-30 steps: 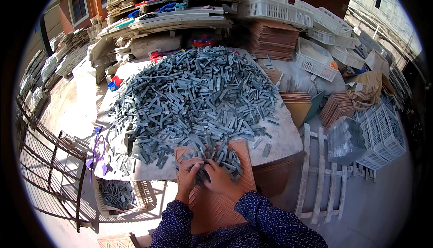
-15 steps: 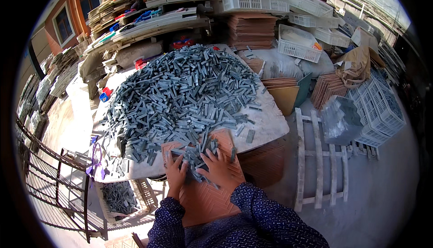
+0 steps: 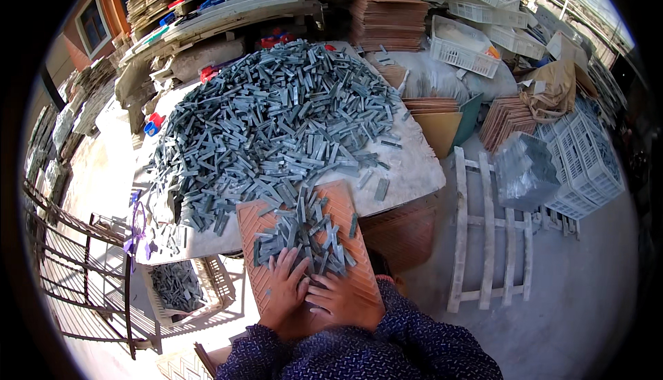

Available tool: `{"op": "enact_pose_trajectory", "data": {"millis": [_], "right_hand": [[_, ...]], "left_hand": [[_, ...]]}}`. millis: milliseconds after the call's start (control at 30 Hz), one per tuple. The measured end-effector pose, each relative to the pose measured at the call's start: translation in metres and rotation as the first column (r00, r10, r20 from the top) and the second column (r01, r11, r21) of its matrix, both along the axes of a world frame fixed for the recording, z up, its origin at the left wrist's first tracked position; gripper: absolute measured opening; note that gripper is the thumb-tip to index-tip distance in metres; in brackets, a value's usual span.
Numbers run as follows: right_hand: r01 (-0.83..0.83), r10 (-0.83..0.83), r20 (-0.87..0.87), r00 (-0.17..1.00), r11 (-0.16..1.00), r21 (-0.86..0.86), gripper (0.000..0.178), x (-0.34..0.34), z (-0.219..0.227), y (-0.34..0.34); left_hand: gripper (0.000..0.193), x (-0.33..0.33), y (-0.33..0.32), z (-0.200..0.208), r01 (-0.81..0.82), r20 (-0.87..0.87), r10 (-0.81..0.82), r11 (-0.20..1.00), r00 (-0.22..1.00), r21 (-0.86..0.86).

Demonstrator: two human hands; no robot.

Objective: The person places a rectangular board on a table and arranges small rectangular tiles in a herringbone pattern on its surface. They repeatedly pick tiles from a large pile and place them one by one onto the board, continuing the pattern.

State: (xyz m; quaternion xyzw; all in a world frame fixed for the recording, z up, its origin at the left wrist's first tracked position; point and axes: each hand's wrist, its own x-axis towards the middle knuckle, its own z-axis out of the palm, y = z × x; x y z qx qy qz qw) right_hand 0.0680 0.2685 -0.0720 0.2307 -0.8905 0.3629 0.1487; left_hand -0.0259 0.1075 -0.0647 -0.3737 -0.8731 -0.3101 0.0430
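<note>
A terracotta-coloured board with grooved zigzag slots lies in front of me, its far end over the edge of the table. A loose heap of grey-blue stone strips covers its middle. My left hand lies at the heap's near left side, fingers stretched out against the strips. Beside it, my right hand rests low on the board with fingers extended leftward, close to the left hand's thumb. Neither hand grips a strip that I can see. A few strips lie near the board's side edges.
A large mound of stone strips fills the white tabletop beyond the board. A crate of strips stands lower left, near a metal railing. To the right are a wooden pallet and white crates.
Both hands have drawn nearer my body and closer together. More strips now lie spread on the board, connected to the mound at its far end.
</note>
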Motion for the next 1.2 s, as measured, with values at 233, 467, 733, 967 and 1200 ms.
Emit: {"op": "enact_pose_trajectory", "data": {"millis": [233,467,733,967,1200], "right_hand": [[0.218,-0.218,-0.013,0.976,0.975,0.029,0.048,-0.054,-0.007,-0.004],[0.086,-0.103,0.178,0.979,0.992,0.097,0.039,-0.094,0.016,-0.006],[0.619,-0.62,0.003,0.785,0.784,-0.039,0.023,-0.15,0.008,0.067],[0.627,-0.619,0.104,0.779,0.774,-0.089,0.03,-0.188,-0.024,0.07],[0.545,-0.479,0.261,0.838,0.709,-0.448,0.024,-0.179,-0.007,0.066]], "left_hand": [[0.052,-0.077,0.023,-0.007,-0.042,-0.17,0.001,0.97,0.985,-0.239],[0.041,-0.153,0.042,-0.002,-0.231,0.021,0.23,0.968,0.973,0.101],[0.035,-0.041,0.013,0.018,0.135,0.021,-0.134,0.989,0.991,-0.067],[0.023,0.054,-0.045,0.002,-0.131,0.257,0.07,0.964,0.964,0.232],[0.015,0.052,-0.045,0.04,-0.212,0.42,0.042,0.905,0.906,0.368]]}}
